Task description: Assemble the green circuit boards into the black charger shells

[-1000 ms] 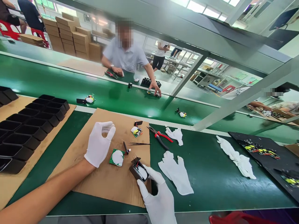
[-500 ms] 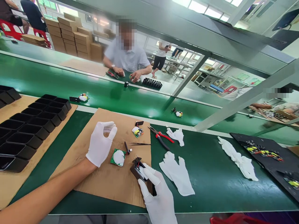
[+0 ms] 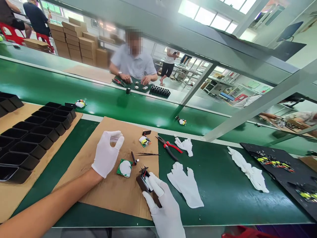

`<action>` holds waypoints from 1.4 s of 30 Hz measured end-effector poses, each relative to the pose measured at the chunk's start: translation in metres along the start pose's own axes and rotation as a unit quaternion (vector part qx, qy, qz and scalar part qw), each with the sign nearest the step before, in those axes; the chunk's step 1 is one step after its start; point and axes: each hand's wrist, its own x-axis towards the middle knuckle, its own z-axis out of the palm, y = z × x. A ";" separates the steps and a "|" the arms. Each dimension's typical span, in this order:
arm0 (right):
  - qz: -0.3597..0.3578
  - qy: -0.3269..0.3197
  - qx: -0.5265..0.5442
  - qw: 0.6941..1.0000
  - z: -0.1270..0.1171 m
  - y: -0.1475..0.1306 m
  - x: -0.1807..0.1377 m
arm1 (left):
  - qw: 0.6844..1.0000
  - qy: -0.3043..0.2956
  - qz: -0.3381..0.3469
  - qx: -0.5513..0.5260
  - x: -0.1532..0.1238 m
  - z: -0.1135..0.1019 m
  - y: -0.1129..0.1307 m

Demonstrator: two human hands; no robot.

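Green-topped desk (image 3: 223,198) beside a green conveyor belt (image 3: 99,99), seen from above the worker's hands. A flat brown cardboard sheet (image 3: 111,191) lies on the desk and carries the work. The white-gloved right hand (image 3: 163,206) rests on the near right part of the sheet, its fingers closed around a small black rectangular housing (image 3: 143,182) with a white insert and red and black wires at its top; the forefinger lies over the housing. The white-gloved left hand (image 3: 107,158) is held just above the sheet, well to the left of the housing, thumb and forefinger pinched into a ring; whether anything lies between them cannot be told. Between the two hands lies a green circuit board with a round white pad (image 3: 124,168), close to the left hand and just beside the housing. A thin pair of dark tweezers (image 3: 148,154) and a second small green circuit board (image 3: 144,141) lie farther back on the sheet. Red-handled pliers (image 3: 169,147) and loose white gloves (image 3: 185,185) lie on the desk to the right. Rows of black plastic trays (image 3: 32,135) stand at the left. A person in a white shirt (image 3: 133,64) sits across the belt.
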 end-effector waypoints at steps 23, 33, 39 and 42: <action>0.011 -0.281 -0.097 0.955 -0.063 -0.021 0.105 | 0.998 -0.054 0.032 -0.012 -0.004 0.009 -0.010; 0.057 -0.167 -0.048 0.983 -0.052 -0.008 0.077 | 0.998 -0.051 0.047 -0.005 -0.003 0.009 -0.010; 0.039 0.080 -0.054 0.995 0.008 -0.009 0.000 | 0.997 -0.050 0.052 0.001 -0.003 0.012 -0.011; 0.017 0.071 -0.115 0.991 0.035 -0.010 -0.011 | 0.997 -0.058 0.055 0.008 -0.005 0.011 -0.010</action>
